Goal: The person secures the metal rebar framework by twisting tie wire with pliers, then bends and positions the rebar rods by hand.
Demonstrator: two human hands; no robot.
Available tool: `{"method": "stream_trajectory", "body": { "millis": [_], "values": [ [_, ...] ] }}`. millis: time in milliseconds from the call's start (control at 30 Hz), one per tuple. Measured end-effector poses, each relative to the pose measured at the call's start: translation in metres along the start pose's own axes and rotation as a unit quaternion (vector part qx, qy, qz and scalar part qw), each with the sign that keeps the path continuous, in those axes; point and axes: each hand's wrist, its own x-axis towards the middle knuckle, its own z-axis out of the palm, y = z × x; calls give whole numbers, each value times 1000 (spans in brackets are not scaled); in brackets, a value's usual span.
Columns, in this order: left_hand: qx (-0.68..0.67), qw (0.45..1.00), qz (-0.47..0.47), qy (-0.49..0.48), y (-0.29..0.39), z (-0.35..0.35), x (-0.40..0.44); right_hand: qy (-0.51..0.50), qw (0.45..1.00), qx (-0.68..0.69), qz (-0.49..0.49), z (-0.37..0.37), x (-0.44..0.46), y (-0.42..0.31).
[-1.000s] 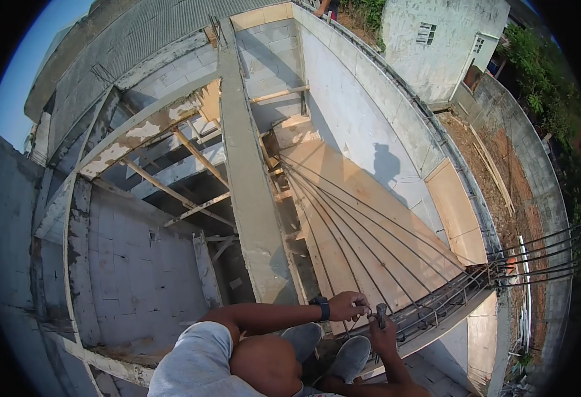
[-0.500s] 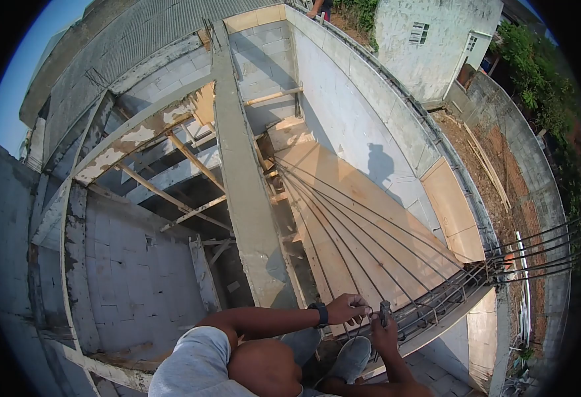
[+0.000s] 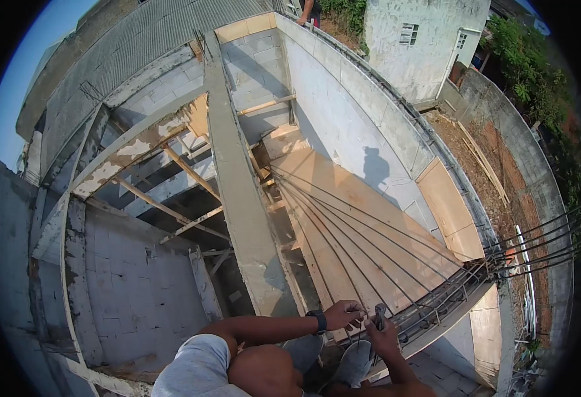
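Over the near end of the rebar rods [image 3: 350, 258], my left hand [image 3: 344, 315] is closed, its fingertips pinched on a thin dark wire [image 3: 358, 336]. A watch is on that wrist. Close beside it, my right hand [image 3: 384, 339] is wrapped round a metal hand tool that looks like pincers [image 3: 380, 310], its head pointing up. The two hands almost meet. Below them runs a rebar cage [image 3: 429, 309] along the near beam form. My shoe [image 3: 353, 364] is just under the hands.
The rods fan out over a plywood deck [image 3: 363, 218]. Left of it lies a concrete beam [image 3: 234, 178], with an open drop and wooden props [image 3: 194, 175] beyond. Rebar ends [image 3: 542, 241] stick out at right. Another person's arm [image 3: 305, 12] shows at the far wall.
The view has shifted slightly. Both hands stay close together at the rebar ends, moving slightly left in the picture with the pincers still in the right one.
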Motion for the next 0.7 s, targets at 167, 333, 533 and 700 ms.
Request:
{"method": "stream_trajectory", "body": {
  "millis": [167,333,533,700],
  "values": [
    [48,999,-3,0,9,3,-6,-3,999,-40,-14,4,4,18],
    [65,998,0,9,5,2,-7,-10,999,-48,-14,2,1,5],
    [90,996,-8,6,3,6,-8,-37,996,-76,-26,2,1,12],
    [75,996,-49,-11,4,6,-11,-47,995,-71,-48,5,-2,14]
  ]
}}
